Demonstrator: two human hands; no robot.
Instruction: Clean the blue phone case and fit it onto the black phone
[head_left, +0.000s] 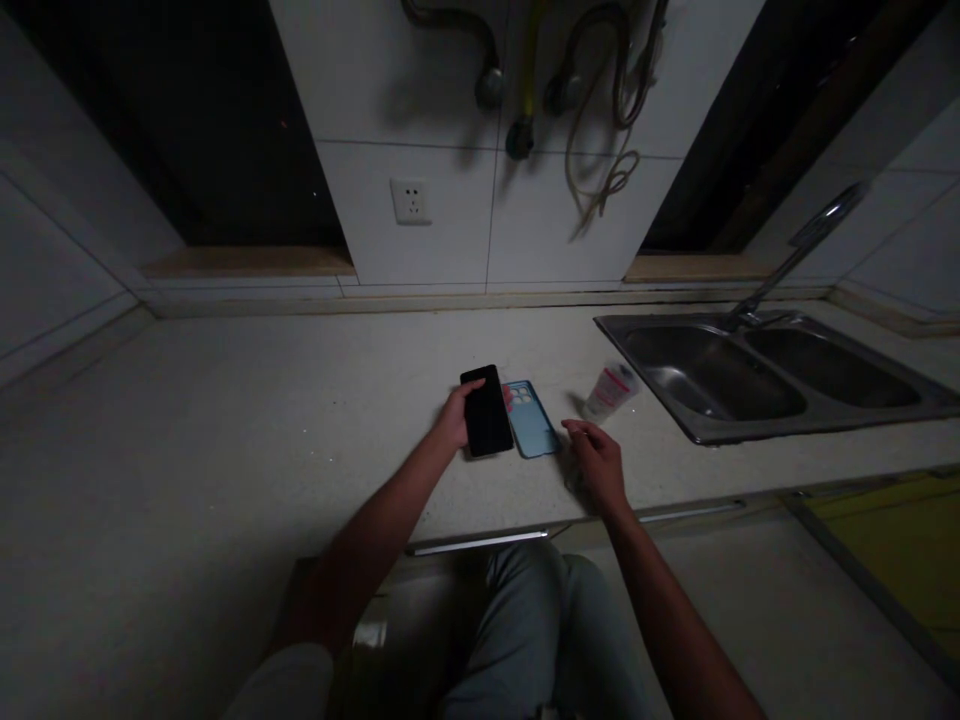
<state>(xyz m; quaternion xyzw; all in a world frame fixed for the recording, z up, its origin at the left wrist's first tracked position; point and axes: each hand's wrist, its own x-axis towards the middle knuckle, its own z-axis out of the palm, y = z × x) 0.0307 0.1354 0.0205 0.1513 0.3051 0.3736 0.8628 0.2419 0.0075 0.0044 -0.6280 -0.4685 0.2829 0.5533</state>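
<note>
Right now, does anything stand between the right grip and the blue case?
Nothing visible does: the right grip is just beside the blue case, on its near right side. The black phone, held by the left grip, is at the case's other side.

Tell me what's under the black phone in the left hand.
The black smartphone in the left hand is over the pale countertop, beside a blue phone. The patch directly beneath it is covered, so nothing there shows.
</note>
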